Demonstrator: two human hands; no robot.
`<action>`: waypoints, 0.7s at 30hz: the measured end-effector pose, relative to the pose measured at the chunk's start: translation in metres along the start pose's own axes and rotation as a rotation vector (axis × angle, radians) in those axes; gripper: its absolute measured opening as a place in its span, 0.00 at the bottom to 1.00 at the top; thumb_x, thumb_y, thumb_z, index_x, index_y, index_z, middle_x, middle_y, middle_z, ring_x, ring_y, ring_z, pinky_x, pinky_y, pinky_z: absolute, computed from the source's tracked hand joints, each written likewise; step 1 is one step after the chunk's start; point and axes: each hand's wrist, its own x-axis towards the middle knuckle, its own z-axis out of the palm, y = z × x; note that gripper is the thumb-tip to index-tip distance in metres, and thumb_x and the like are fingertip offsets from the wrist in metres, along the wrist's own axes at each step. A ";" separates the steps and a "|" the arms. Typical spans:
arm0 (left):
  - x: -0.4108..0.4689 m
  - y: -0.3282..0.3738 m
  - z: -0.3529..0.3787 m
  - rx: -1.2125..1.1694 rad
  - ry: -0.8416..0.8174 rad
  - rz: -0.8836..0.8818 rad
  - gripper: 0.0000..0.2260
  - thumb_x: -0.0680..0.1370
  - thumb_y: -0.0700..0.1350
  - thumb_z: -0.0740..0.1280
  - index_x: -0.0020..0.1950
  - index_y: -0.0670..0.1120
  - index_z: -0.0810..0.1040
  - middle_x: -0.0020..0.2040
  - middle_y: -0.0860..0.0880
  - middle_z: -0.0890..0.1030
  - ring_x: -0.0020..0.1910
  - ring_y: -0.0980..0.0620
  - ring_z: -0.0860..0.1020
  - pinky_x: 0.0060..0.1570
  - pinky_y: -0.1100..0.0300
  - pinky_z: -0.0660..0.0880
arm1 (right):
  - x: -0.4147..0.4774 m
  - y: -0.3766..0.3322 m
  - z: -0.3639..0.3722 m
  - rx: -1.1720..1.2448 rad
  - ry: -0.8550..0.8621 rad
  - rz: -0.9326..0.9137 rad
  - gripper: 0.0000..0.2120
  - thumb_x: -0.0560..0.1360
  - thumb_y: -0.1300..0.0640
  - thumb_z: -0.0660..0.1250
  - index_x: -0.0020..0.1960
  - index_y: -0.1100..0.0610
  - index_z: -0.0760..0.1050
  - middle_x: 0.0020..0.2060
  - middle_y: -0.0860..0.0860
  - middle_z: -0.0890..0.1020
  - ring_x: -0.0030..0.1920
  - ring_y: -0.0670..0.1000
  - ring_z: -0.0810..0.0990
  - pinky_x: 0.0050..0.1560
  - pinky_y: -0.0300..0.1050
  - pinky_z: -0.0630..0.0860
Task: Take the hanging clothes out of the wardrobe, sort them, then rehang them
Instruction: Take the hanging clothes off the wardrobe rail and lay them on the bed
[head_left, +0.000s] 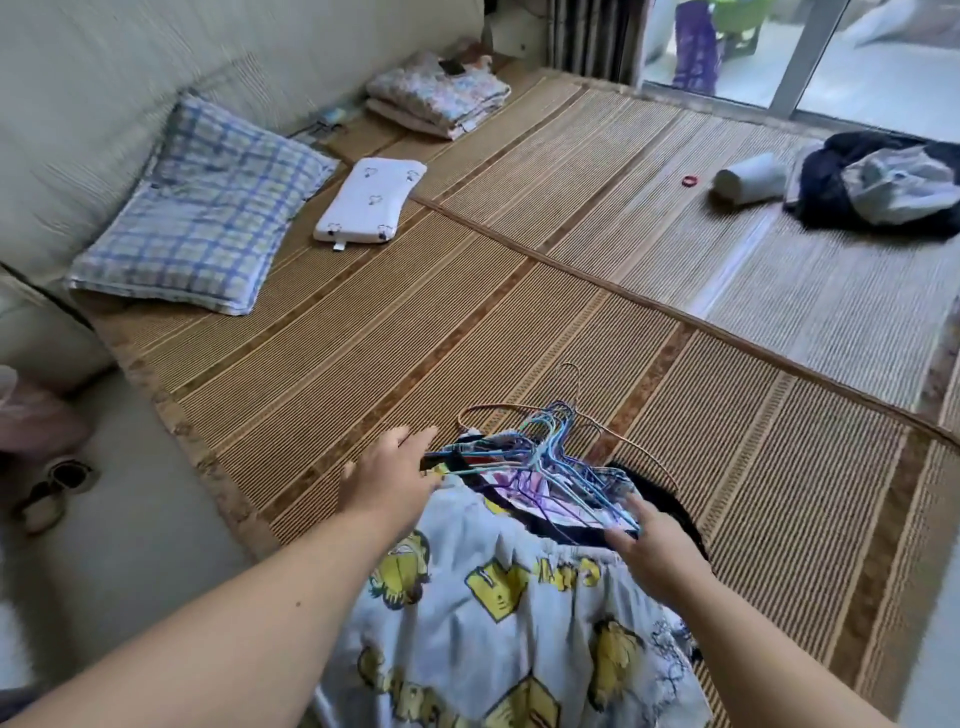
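Note:
A pile of clothes on several wire hangers (550, 447) lies at the near edge of the bamboo mat (363, 332) on the bed. On top is a pale garment with yellow cartoon prints (498, 608); a black one (670, 499) shows beneath at the right. My left hand (389, 478) reaches over the pile's left side, fingers stretched toward the hangers' ends. My right hand (654, 545) rests on the pile's right side, fingertips touching the blue hanger wires. Neither hand visibly grips anything.
A checked pillow (202, 213) and a small white pillow (369, 200) lie at the far left. Folded floral bedding (441, 98) sits at the back. Dark clothes (878, 182), a grey roll (748, 182) and a red ring (689, 181) lie far right. Slippers (52, 493) are on the floor at left.

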 end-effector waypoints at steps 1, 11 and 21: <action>-0.008 -0.003 0.003 0.005 -0.040 -0.002 0.27 0.77 0.53 0.64 0.74 0.60 0.59 0.76 0.51 0.58 0.73 0.47 0.62 0.69 0.44 0.58 | -0.002 -0.005 0.004 -0.055 -0.012 -0.020 0.31 0.76 0.42 0.62 0.75 0.50 0.58 0.72 0.53 0.66 0.70 0.55 0.66 0.68 0.54 0.66; -0.089 -0.052 -0.067 -0.015 -0.012 0.014 0.32 0.75 0.53 0.66 0.75 0.59 0.55 0.78 0.51 0.51 0.76 0.50 0.55 0.72 0.44 0.55 | -0.087 -0.156 0.010 -0.249 0.004 -0.602 0.27 0.77 0.47 0.61 0.74 0.46 0.60 0.72 0.48 0.65 0.69 0.51 0.67 0.66 0.47 0.67; -0.259 -0.198 -0.214 0.074 0.422 -0.092 0.32 0.74 0.51 0.65 0.75 0.60 0.54 0.78 0.51 0.52 0.76 0.50 0.53 0.72 0.52 0.57 | -0.264 -0.376 0.051 -0.348 0.034 -1.197 0.27 0.75 0.45 0.62 0.72 0.42 0.60 0.71 0.48 0.64 0.70 0.52 0.65 0.69 0.48 0.63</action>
